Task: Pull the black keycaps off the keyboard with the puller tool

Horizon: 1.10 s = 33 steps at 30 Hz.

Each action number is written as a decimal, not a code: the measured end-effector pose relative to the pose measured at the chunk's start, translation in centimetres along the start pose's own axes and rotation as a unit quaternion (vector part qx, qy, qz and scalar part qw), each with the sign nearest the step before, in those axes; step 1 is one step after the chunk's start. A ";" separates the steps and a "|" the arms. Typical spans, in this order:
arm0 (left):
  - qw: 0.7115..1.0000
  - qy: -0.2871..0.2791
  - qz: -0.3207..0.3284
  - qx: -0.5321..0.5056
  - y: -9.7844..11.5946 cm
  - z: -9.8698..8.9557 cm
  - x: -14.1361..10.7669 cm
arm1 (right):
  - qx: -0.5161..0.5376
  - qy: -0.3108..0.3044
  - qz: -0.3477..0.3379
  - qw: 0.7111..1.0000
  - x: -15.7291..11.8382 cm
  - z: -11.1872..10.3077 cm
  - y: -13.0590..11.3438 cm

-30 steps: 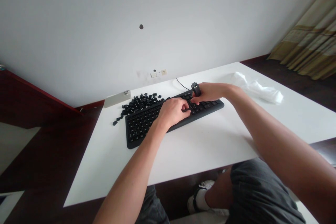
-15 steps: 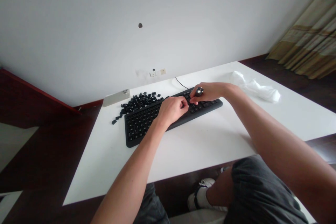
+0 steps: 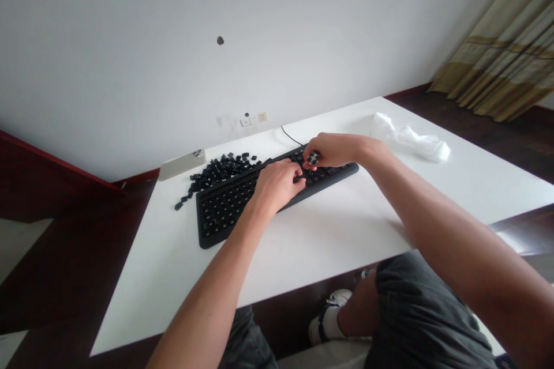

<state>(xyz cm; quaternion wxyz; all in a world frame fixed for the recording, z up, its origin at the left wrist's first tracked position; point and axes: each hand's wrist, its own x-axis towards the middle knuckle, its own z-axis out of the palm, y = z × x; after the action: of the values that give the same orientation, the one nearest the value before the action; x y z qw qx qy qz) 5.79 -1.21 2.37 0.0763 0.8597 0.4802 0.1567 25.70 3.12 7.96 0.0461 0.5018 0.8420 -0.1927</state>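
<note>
A black keyboard (image 3: pixel 229 203) lies at a slant on the white table. Its left part shows bare key sockets, while keycaps still sit on part of the right side. My left hand (image 3: pixel 279 184) rests on the middle of the keyboard, fingers curled down onto it with a small gap beside the thumb; the fingertips are partly hidden. Close to its right, my right hand (image 3: pixel 326 151) is closed around a screwdriver (image 3: pixel 313 157) with a dark, round-ended handle. The tool's tip points down at the keys and is hard to make out. Loose black keycaps (image 3: pixel 220 170) are heaped behind the keyboard.
A phone (image 3: pixel 182 165) lies at the table's back left corner. A crumpled clear plastic bag (image 3: pixel 411 138) is at the right. The keyboard's cable (image 3: pixel 291 135) runs toward the wall, which has sockets (image 3: pixel 254 119). My legs are under the front edge.
The view has shifted slightly, moving everything left. My left thumb and fingers have parted a little, and the screwdriver's handle end has tilted more toward me.
</note>
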 end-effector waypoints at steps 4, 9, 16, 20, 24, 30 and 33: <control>0.998 -0.002 -0.001 0.065 0.7 0.5 0.0 | -0.045 0.024 0.014 0.999 -0.4 0.3 -1.2; 0.993 -0.021 0.007 0.120 1.2 0.7 -0.1 | -0.043 0.022 -0.005 0.999 -0.2 0.4 -0.9; 0.993 -0.028 0.019 0.115 1.2 0.4 -0.4 | 0.022 -0.035 -0.061 0.997 1.2 0.4 1.1; 0.994 -0.020 0.021 0.103 0.8 0.6 -0.4 | 0.032 -0.036 -0.045 0.998 0.9 0.3 1.0; 0.994 -0.022 0.020 0.102 0.6 0.6 -0.3 | 0.027 -0.053 -0.028 0.998 0.5 0.1 0.7; 0.995 -0.021 0.010 0.096 0.7 0.8 -0.3 | 0.071 -0.084 0.008 0.994 1.2 0.1 0.4; 0.997 -0.014 0.004 0.082 0.6 0.7 -0.3 | 0.100 -0.097 0.017 0.990 1.4 0.2 0.1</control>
<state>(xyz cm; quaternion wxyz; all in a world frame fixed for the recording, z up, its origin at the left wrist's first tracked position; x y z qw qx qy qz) 6.36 -1.78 1.79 0.0121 0.8669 0.4872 0.1050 25.08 4.24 7.34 0.0805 0.4967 0.8017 -0.3225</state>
